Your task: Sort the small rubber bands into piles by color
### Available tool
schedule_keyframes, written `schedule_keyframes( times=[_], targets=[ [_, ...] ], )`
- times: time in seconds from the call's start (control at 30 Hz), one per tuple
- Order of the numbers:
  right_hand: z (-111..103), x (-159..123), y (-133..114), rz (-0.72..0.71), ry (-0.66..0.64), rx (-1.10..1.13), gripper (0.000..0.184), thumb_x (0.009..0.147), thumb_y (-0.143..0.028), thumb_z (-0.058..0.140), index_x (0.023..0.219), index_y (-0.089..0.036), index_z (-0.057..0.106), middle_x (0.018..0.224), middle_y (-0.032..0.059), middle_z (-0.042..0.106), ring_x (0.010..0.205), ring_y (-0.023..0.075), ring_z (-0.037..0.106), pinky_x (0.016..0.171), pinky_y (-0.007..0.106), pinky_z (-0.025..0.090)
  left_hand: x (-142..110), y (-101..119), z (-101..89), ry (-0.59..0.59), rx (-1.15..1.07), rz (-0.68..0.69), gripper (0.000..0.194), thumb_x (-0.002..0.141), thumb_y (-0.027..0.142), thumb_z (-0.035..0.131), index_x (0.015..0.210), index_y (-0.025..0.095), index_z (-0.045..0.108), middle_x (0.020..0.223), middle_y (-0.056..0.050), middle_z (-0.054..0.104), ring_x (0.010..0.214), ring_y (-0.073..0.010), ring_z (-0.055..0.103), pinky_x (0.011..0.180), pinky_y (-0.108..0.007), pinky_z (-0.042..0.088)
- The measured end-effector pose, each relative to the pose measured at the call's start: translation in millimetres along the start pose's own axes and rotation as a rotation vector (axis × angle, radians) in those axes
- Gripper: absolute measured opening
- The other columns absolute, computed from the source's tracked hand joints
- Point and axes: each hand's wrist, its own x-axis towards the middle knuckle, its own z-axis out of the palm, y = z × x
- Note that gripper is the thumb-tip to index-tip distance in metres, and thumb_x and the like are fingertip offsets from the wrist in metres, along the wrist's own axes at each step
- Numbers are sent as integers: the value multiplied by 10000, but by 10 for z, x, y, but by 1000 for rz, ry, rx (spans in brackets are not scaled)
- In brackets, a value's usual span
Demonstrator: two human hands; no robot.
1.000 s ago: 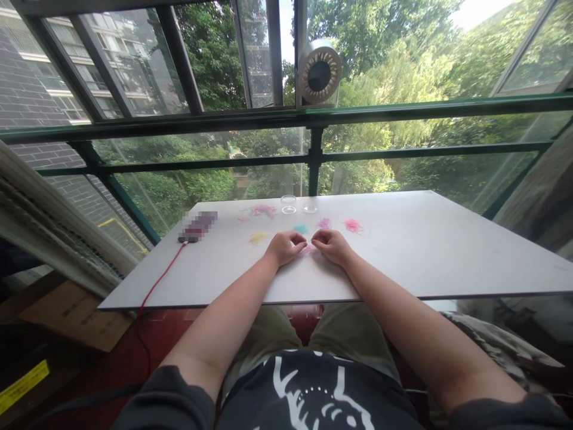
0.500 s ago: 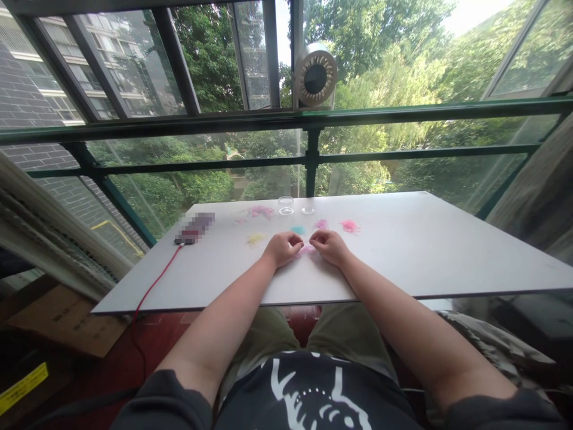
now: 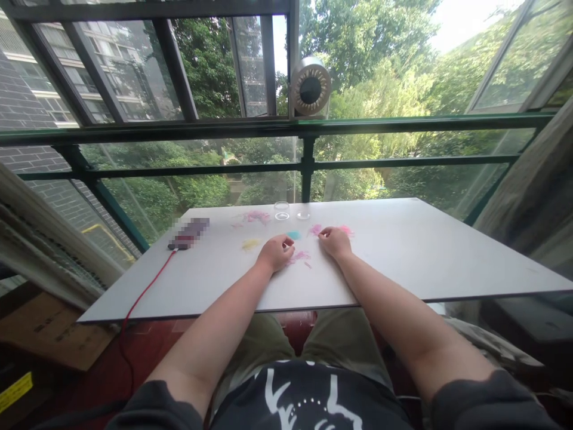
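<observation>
Both my hands rest on a white table (image 3: 425, 251). My left hand (image 3: 274, 253) is curled, its fingertips pinched together just left of a small pink pile (image 3: 299, 257) of tiny bits. My right hand (image 3: 335, 241) is curled too, lying between a pink pile (image 3: 315, 229) and a brighter pink pile (image 3: 346, 229). What either hand holds is too small to make out. A teal pile (image 3: 294, 235) lies just beyond my left hand, a yellow pile (image 3: 250, 244) to its left.
Two small clear dishes (image 3: 282, 211) (image 3: 303, 212) stand near the table's far edge, with another pink scatter (image 3: 255, 217) beside them. A phone (image 3: 188, 233) with a red cable (image 3: 143, 292) lies at the far left. Glass windows and a green railing (image 3: 308, 125) rise behind.
My right hand has moved away from my left, forward and right to the far pink piles. The pink pile between them is now uncovered. The camera tilted slightly.
</observation>
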Motion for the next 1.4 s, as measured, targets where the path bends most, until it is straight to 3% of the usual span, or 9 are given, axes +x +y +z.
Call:
schedule_keyframes(
  times=[0.23,0.57,0.77,0.87,1.1,1.4],
  targets=[
    [57,151,-39,23,34,-58,165,755,-241,572,814,-190,717,834,100,703,762,199,627,674,281,440,4,-2,3,-48,20,43,181,741,252,592,891,179,665,863,-46,703,715,-159,621,706,-266,504],
    [46,114,-11,-16,30,-45,192,769,-246,545,807,-188,725,880,105,704,793,209,633,704,290,446,4,-24,16,-62,23,79,179,760,247,558,876,186,680,800,-29,700,672,-146,612,646,-244,494],
    [-18,57,3,-39,44,14,295,812,-180,425,900,-177,707,947,90,708,871,201,632,742,279,446,33,-57,48,-32,36,52,220,758,205,550,921,181,696,911,-56,700,782,-169,624,757,-270,512],
    [-40,-28,-16,-101,6,40,319,811,-155,395,931,-162,690,945,85,706,847,191,627,741,278,446,48,-66,66,-32,42,45,221,762,225,563,923,181,709,918,-65,696,813,-180,620,793,-283,509],
    [-62,-285,-146,-377,-224,67,192,712,-191,564,841,-205,705,729,6,660,652,135,557,640,231,410,59,-54,58,-62,56,78,162,727,245,601,812,206,733,875,-51,671,796,-179,614,790,-277,501],
    [-80,-280,-167,-458,-267,50,112,724,-189,576,745,-171,685,731,26,636,640,126,526,626,230,387,64,-48,52,-85,88,57,168,770,264,560,799,171,698,830,-63,666,788,-183,591,776,-283,472]
  ],
)
